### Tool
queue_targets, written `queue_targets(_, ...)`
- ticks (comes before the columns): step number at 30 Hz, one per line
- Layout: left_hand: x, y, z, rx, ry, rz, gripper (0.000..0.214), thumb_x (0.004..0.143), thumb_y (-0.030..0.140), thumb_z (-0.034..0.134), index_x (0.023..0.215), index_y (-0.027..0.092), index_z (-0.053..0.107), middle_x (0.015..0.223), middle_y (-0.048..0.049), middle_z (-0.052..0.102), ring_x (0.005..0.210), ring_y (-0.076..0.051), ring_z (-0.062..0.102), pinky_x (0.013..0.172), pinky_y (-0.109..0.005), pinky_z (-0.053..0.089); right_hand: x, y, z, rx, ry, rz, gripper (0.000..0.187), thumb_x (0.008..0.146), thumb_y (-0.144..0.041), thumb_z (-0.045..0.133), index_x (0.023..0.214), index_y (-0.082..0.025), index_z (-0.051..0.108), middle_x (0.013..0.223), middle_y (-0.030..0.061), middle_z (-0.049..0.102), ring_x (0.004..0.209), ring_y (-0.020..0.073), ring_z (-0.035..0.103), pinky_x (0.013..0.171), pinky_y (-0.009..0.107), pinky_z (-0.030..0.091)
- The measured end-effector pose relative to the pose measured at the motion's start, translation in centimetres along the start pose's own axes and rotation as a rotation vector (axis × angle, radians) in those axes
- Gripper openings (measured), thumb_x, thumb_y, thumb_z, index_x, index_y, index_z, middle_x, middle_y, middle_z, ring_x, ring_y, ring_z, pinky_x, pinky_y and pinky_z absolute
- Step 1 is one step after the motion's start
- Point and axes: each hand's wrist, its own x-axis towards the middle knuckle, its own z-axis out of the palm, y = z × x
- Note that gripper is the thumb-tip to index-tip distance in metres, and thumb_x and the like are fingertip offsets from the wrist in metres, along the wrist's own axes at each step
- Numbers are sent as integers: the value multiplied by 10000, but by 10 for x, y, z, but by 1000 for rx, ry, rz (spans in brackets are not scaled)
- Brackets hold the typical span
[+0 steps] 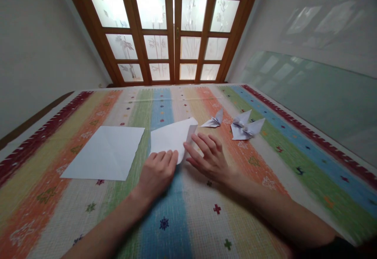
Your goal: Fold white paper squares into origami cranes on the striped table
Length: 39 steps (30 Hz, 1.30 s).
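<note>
A white sheet of paper (172, 136), folded over on itself, lies on the striped cloth in front of me. My left hand (157, 172) rests on its near corner with the fingers curled and pressed down on the paper. My right hand (207, 157) lies just right of it, fingers stretched out flat, the fingertips touching the sheet's right edge. A second white sheet (106, 152), creased along its diagonals, lies flat to the left.
Two folded paper figures sit beyond my right hand: a small one (213, 121) and a larger winged one (245, 127). The multicoloured striped cloth (176, 219) covers the surface. Wooden doors with frosted glass (171, 27) stand behind; a wall (309, 62) runs along the right.
</note>
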Motion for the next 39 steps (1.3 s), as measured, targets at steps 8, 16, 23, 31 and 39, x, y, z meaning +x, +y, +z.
queue_targets(8, -9, 22, 21, -83, -50, 70, 172, 889, 89, 486, 991, 124, 620, 838, -97, 695, 724, -242, 656, 620, -349, 472, -24, 3, 19, 200, -168, -102, 223, 951, -150, 476, 915, -221, 684, 887, 28, 733, 877, 188, 631, 964, 399, 376)
queue_targets(16, -24, -28, 31, -528, 227, 204, 268, 852, 112, 501, 1076, 148, 642, 1017, -101, 745, 964, -240, 694, 806, -390, 550, -33, 31, 26, 559, -159, 4, 233, 922, -131, 495, 934, -220, 711, 907, 31, 755, 854, 168, 662, 894, 384, 423)
queue_targets(23, -24, -22, 24, -620, 170, 162, 236, 876, 106, 462, 973, 154, 671, 783, -60, 746, 673, -175, 699, 602, -298, 528, -33, 28, 17, 627, -253, 8, 191, 903, -142, 531, 939, -204, 708, 928, 51, 756, 867, 170, 696, 882, 384, 487)
queue_targets(31, -40, -31, 19, -477, 62, 306, 271, 915, 187, 443, 1111, 137, 623, 1061, -119, 739, 990, -247, 699, 810, -396, 570, -58, 36, 5, 575, -226, -16, 232, 936, -146, 490, 1015, -190, 703, 1001, 82, 755, 969, 165, 706, 833, 312, 569)
queue_targets(39, -53, -32, 25, -178, 127, 306, 308, 973, 121, 356, 1081, 119, 644, 1077, -121, 732, 1018, -228, 685, 815, -355, 565, -56, 25, -2, 303, -222, -129, 298, 932, -210, 488, 1184, -171, 641, 1160, 127, 708, 1091, 233, 660, 957, 436, 515)
